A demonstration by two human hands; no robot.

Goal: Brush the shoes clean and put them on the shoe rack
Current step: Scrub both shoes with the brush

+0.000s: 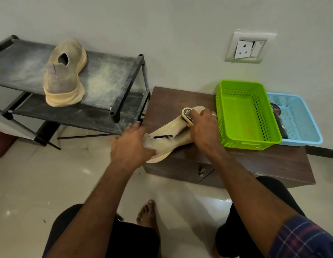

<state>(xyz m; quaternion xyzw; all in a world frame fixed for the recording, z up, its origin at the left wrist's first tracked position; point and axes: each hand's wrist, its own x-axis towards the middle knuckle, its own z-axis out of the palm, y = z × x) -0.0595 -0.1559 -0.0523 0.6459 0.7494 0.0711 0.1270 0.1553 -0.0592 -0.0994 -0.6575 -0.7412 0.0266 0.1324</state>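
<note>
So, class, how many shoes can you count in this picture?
2. One shoe sits on the shoe rack's top shelf. The other shoe lies on the brown cabinet, under both hands. None seems hidden.

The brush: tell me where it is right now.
In the head view, the brush is in the right hand, pressed on the shoe lying on the brown cabinet, just left of the green basket.

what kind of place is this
Most likely a room at home: a two-tier shoe rack stands by a plain wall with a socket plate, and a low wooden cabinet sits on a glossy tiled floor.
</note>
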